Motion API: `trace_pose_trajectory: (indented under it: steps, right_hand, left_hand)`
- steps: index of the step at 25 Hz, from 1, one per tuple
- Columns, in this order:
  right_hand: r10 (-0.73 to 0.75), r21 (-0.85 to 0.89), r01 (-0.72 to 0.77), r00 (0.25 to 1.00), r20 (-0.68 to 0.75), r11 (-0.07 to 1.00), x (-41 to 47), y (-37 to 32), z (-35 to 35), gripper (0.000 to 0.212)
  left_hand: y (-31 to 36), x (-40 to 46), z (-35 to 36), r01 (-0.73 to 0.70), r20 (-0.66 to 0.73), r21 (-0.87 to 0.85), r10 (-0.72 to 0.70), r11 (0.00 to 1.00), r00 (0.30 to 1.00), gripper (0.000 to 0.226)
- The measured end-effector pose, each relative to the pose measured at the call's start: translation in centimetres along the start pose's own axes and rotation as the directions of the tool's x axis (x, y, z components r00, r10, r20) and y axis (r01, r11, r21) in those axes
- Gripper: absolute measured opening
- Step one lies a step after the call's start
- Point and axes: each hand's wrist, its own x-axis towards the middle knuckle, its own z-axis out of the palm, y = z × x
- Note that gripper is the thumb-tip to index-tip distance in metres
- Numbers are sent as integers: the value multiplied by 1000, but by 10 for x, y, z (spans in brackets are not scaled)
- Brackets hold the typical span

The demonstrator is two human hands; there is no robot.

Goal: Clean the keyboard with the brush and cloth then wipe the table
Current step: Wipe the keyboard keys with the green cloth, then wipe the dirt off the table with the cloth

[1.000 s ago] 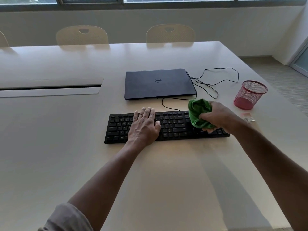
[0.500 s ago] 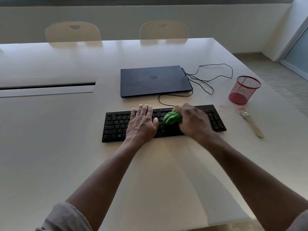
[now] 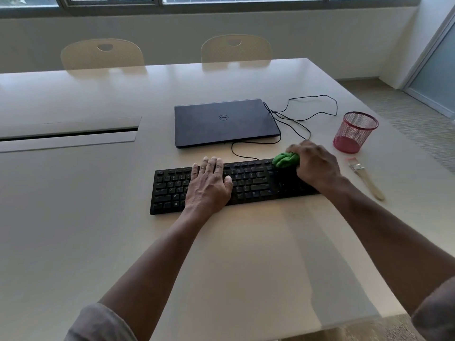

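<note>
A black keyboard (image 3: pixel 248 183) lies across the middle of the pale table (image 3: pixel 98 230). My left hand (image 3: pixel 209 183) rests flat on its left-centre keys, fingers straight. My right hand (image 3: pixel 316 166) grips a bunched green cloth (image 3: pixel 285 159) and presses it on the keyboard's upper right part, hiding the keys under it. A brush (image 3: pixel 366 178) with a wooden handle lies on the table just right of the keyboard, untouched.
A closed dark laptop (image 3: pixel 224 121) sits behind the keyboard, with a thin black cable (image 3: pixel 310 114) looping to its right. A red mesh cup (image 3: pixel 354 131) stands at the right. A cable slot (image 3: pixel 69 134) is at the left; two chairs stand beyond the far edge.
My right hand carried the cloth from the keyboard's right end to its middle, then back to the upper right. My left hand stayed flat on the keys.
</note>
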Motion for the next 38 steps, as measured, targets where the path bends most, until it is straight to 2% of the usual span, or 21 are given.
trace_pose_trajectory:
  steps: [3, 6, 9, 11, 13, 15, 18, 21, 25, 27, 29, 31, 38]
  right_hand:
    - [-50, -22, 50, 999, 14, 999, -36, 0, 0, 50]
    - [-85, 79, 80, 995, 59, 994, -63, 12, -14, 48]
    - [89, 189, -83, 996, -23, 979, -55, 43, -30, 48]
    - [230, 208, -208, 969, -87, 956, -44, 68, -38, 49]
    - [305, 213, -281, 948, -90, 936, -30, 91, -41, 49]
    - [330, 206, -312, 942, -59, 927, -13, 107, -39, 49]
    - [288, 149, -276, 956, -62, 949, 13, 114, -30, 50]
    - [187, 122, -176, 979, -82, 977, 38, 113, -15, 45]
    - [123, 26, -122, 992, -15, 992, 61, 117, 12, 43]
    - [127, 2, -128, 986, 105, 992, 70, 128, 25, 50]
    - [123, 17, -135, 943, 308, 991, 78, 138, 33, 62]
    - [85, 72, -128, 902, 423, 989, 85, 146, 38, 67]
    - [27, 94, -61, 943, 330, 994, 38, 117, 40, 55]
  left_hand:
    - [0, 0, 0, -6, -6, -3, 6, 1000, 1000, 66]
    - [-1, 0, -1, -7, 0, -13, 7, 1000, 1000, 66]
    - [-3, 2, -8, -43, 42, -36, 44, 998, 998, 76]
    - [-4, 7, -18, -142, 136, -32, 146, 989, 980, 96]
    - [-3, 14, -27, -240, 254, -16, 236, 971, 938, 117]
    - [-1, 20, -34, -310, 312, 20, 288, 951, 905, 132]
    - [3, 24, -36, -358, 364, 80, 307, 930, 879, 143]
    - [6, 29, -33, -371, 379, 117, 304, 921, 874, 149]
    - [7, 33, -33, -379, 338, 92, 329, 921, 882, 143]
    - [3, 34, -37, -389, 317, 81, 346, 918, 883, 139]
    - [-5, 38, -45, -389, 298, 76, 351, 918, 887, 138]
    - [-15, 44, -57, -379, 281, 58, 349, 924, 894, 138]
    - [-21, 69, -94, -314, 241, -17, 309, 949, 920, 150]
